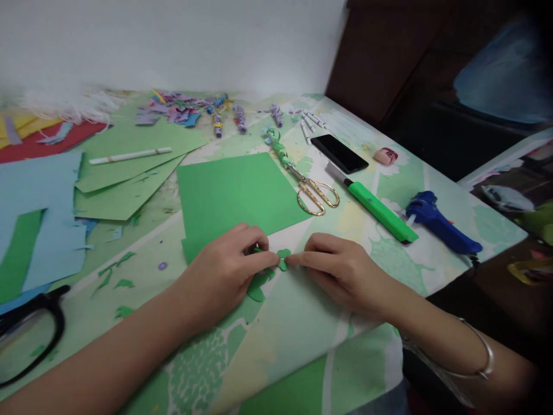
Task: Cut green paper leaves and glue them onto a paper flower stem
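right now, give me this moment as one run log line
left hand: at small green cutout | right hand: at same cutout | beyond: green sheet, gold-handled scissors | right: green cutter, blue glue gun

A phone (pixel 340 153) lies face-up (screen dark); white wall (pixel 173 46) behind.

Green cutout (pixel 256 290) part-hidden beneath left hand (pixel 227 268)

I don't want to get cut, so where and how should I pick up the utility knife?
Grip the utility knife around the middle of its green handle, with the right hand coming from the near side, fingers across its width. It lies flat; the bare blade points to the far left and the glue gun crowds the near right end, so mid-handle looks safest.
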A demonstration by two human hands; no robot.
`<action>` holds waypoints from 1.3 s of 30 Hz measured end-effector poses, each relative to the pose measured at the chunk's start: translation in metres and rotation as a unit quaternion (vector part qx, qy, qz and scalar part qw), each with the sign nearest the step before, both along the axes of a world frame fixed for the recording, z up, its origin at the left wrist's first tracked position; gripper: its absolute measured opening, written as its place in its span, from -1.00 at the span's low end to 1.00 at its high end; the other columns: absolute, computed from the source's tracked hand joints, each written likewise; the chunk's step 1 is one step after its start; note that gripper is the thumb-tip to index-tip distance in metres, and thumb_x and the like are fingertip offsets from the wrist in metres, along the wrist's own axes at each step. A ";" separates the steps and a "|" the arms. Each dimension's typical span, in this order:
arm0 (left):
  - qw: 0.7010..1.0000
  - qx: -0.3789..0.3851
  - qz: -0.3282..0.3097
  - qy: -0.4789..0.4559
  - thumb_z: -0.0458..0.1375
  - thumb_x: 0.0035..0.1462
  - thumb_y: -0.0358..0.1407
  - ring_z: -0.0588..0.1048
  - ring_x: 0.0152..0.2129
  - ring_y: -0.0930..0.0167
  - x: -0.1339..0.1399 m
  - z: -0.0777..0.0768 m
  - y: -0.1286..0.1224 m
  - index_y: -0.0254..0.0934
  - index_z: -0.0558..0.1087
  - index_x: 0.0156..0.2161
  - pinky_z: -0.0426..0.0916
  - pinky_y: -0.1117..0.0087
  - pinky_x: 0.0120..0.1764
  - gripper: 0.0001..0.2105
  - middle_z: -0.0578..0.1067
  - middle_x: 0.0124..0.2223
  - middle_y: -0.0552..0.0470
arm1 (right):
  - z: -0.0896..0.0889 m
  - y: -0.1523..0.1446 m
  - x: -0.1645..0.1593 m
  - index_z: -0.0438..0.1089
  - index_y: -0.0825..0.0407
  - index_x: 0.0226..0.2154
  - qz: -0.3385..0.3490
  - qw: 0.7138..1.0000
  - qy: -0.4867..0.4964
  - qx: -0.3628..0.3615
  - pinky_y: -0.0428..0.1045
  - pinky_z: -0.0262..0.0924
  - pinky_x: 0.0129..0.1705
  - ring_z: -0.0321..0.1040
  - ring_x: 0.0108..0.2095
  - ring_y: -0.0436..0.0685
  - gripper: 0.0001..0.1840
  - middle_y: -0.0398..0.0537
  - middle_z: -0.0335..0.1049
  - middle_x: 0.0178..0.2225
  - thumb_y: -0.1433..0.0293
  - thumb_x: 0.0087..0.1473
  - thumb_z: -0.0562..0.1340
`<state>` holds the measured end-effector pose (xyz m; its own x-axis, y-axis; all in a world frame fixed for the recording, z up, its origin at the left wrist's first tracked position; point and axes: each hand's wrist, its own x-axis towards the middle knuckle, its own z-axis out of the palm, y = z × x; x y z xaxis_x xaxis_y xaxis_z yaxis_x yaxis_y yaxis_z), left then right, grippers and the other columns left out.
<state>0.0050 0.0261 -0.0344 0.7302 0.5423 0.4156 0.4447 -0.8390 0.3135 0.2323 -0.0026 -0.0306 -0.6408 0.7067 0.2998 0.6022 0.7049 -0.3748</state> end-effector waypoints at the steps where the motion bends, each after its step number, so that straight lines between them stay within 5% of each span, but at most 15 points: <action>1: 1.000 0.001 0.000 0.000 -0.06 0.13 -0.59 0.35 -0.33 0.37 0.000 0.000 0.000 -0.26 0.49 -0.22 0.33 0.34 -0.30 -0.68 0.42 -0.28 -0.06 | 0.000 0.000 0.001 0.43 0.08 -0.14 0.001 1.000 0.002 -0.002 -0.08 0.11 -0.40 0.19 -0.41 0.03 -0.70 -0.02 0.29 -0.41 0.50 0.20 0.02; 13: 0.998 0.017 -0.007 0.056 -0.08 0.14 -0.58 0.32 -0.32 0.32 0.001 -0.001 -0.001 -0.31 0.49 -0.26 0.28 0.28 -0.28 -0.70 0.41 -0.24 -0.11 | -0.001 -0.001 -0.002 0.49 0.15 -0.19 -0.001 0.999 -0.003 0.045 -0.06 0.11 -0.41 0.22 -0.42 0.05 -0.71 0.04 0.31 -0.43 0.50 0.19 0.06; 23: 0.965 -0.228 0.079 -0.104 0.08 0.13 -0.43 0.46 -0.32 0.42 -0.002 0.007 0.004 -0.23 0.53 -0.28 0.33 0.41 -0.25 -0.83 0.49 -0.23 0.00 | 0.002 -0.002 0.004 0.47 0.13 -0.11 0.010 0.998 0.064 -0.009 -0.05 0.20 -0.37 0.25 -0.39 0.04 -0.67 0.07 0.35 -0.38 0.50 0.17 0.06; 29: 0.944 -0.256 0.152 -0.138 0.14 0.05 -0.37 0.45 -0.33 0.39 -0.005 0.010 0.005 -0.23 0.53 -0.31 0.34 0.38 -0.31 -0.88 0.45 -0.14 -0.04 | 0.005 -0.008 0.011 0.49 0.11 -0.14 -0.011 0.996 0.089 -0.006 -0.02 0.25 -0.30 0.31 -0.32 0.07 -0.68 0.09 0.38 -0.32 0.54 0.13 0.08; 32: 0.944 -0.231 0.184 -0.146 0.16 0.02 -0.35 0.40 -0.43 0.46 -0.009 0.014 0.002 -0.25 0.50 -0.29 0.32 0.40 -0.39 -0.88 0.37 -0.09 -0.05 | 0.005 -0.014 0.022 0.48 0.07 -0.15 -0.037 0.993 0.113 0.010 0.00 0.27 -0.25 0.34 -0.24 0.09 -0.67 0.09 0.39 -0.24 0.58 0.10 0.10; 35: 0.949 -0.218 0.190 -0.123 0.19 0.01 -0.32 0.31 -0.54 0.50 -0.013 0.022 -0.001 -0.27 0.47 -0.36 0.24 0.42 -0.46 -0.93 0.37 -0.24 0.02 | 0.005 -0.026 0.038 0.47 -0.01 -0.13 -0.082 0.989 0.122 0.023 0.00 0.29 -0.22 0.37 -0.19 0.11 -0.64 0.05 0.39 -0.17 0.59 0.08 0.12; 39: 0.955 -0.268 0.127 -0.024 0.21 0.01 -0.27 0.31 -0.53 0.47 -0.016 0.026 -0.003 -0.24 0.47 -0.45 0.18 0.42 -0.45 -0.90 0.41 -0.33 0.06 | 0.007 -0.044 0.067 0.49 -0.09 -0.20 -0.250 0.951 0.144 0.108 0.00 0.28 -0.15 0.40 -0.20 0.11 -0.72 -0.06 0.45 -0.21 0.51 0.03 0.24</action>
